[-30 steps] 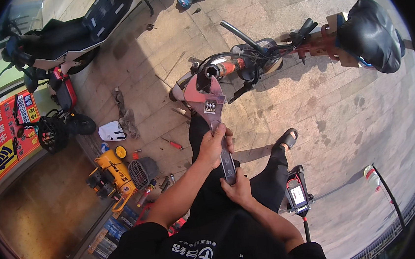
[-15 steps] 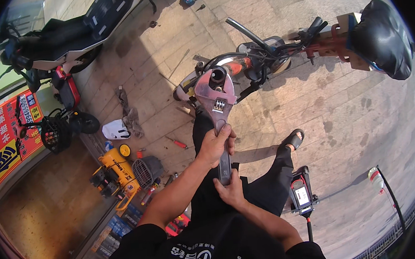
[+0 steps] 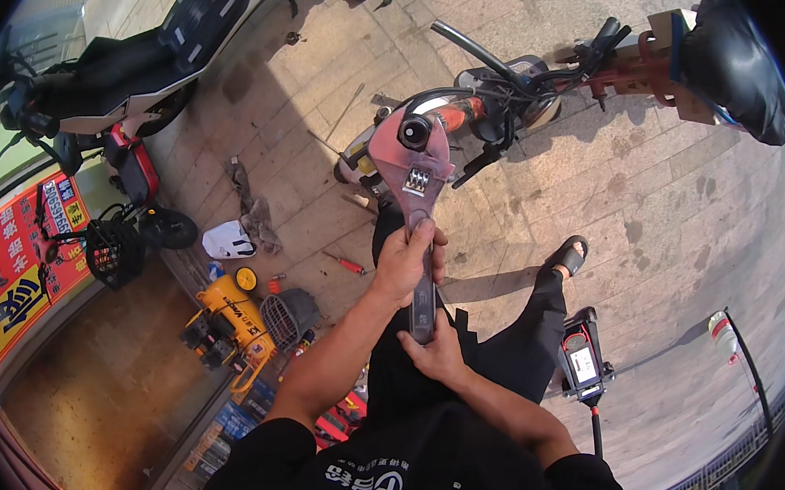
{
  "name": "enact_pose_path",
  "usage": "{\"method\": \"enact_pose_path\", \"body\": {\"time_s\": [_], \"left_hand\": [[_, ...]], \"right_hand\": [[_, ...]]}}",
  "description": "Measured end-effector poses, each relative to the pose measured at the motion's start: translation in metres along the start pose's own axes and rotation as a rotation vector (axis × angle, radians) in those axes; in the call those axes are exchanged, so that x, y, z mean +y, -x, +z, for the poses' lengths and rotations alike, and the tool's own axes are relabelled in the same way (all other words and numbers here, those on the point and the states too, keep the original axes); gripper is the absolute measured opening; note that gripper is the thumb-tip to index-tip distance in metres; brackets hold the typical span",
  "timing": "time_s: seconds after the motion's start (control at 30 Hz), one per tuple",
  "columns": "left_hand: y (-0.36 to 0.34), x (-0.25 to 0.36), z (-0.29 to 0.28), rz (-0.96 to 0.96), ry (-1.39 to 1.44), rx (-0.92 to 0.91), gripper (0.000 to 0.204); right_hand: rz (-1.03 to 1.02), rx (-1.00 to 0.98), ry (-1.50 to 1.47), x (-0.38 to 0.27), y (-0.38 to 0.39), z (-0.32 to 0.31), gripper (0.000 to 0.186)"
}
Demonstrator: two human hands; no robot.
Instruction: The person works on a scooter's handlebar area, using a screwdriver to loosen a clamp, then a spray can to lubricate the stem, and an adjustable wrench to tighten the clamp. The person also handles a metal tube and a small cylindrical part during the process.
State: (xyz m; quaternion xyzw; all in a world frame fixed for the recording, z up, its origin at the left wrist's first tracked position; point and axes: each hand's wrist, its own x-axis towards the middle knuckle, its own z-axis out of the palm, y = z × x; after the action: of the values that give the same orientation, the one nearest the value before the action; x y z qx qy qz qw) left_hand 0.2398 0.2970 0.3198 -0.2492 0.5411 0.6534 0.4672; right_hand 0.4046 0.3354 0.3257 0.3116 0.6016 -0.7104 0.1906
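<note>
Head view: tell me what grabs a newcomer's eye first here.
A big adjustable wrench stands upright at centre, its jaws around a dark round part on a bike frame. The left hand grips the handle midway, and the right hand holds its lower end. Behind it an electric bike lies across the sunlit paving at upper right, and a yellow machine sits at lower left.
</note>
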Motion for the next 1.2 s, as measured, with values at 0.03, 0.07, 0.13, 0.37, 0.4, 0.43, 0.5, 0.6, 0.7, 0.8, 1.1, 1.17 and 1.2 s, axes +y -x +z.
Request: {"method": "enact_pose_path", "body": {"time_s": [0.03,0.07,0.13,0.37,0.4,0.43,0.5,0.6,0.7,0.8,1.1,1.17,1.2], "left_hand": [[0.0,0.0,0.0,0.0,-0.009,0.015,0.04],[0.0,0.0,0.0,0.0,-0.012,0.023,0.04],[-0.002,0.001,-0.001,-0.002,-0.008,-0.004,0.04],[-0.004,0.005,0.004,-0.062,0.058,-0.029,0.04],[-0.004,0.002,0.008,-0.042,0.062,-0.011,0.039],[-0.004,-0.001,0.013,-0.02,0.064,0.009,0.039],[-0.006,-0.004,0.017,0.025,0.062,-0.011,0.039],[-0.009,-0.005,0.013,-0.011,0.054,0.002,0.038],[-0.013,-0.003,0.002,0.003,-0.023,-0.022,0.037],[-0.013,-0.003,-0.003,0.004,-0.025,-0.051,0.037],[-0.012,-0.006,0.005,0.043,0.04,-0.047,0.041],[-0.013,-0.002,0.003,0.015,0.032,-0.048,0.039],[-0.011,0.0,0.001,-0.002,0.044,-0.064,0.039]], "right_hand": [[-0.005,-0.003,0.005,0.002,0.0,0.0,0.042],[-0.014,-0.005,0.011,0.004,-0.001,0.0,0.041],[-0.038,-0.011,-0.018,0.008,-0.004,0.002,0.039],[0.147,-0.19,-0.261,0.018,-0.005,-0.012,0.033],[0.117,-0.154,-0.259,0.019,-0.004,-0.017,0.032],[0.117,-0.132,-0.24,0.02,-0.003,-0.023,0.032],[0.165,-0.091,-0.224,0.021,-0.002,-0.029,0.03],[0.198,-0.139,-0.27,0.02,-0.006,-0.025,0.029],[0.193,-0.179,-0.391,0.016,-0.014,-0.012,0.03],[0.194,-0.181,-0.303,0.012,-0.014,-0.009,0.032],[0.145,-0.248,-0.048,0.022,-0.022,-0.031,0.031],[0.133,-0.302,-0.182,0.018,-0.027,-0.029,0.026],[0.191,-0.328,-0.208,0.015,-0.026,-0.027,0.024]]}}
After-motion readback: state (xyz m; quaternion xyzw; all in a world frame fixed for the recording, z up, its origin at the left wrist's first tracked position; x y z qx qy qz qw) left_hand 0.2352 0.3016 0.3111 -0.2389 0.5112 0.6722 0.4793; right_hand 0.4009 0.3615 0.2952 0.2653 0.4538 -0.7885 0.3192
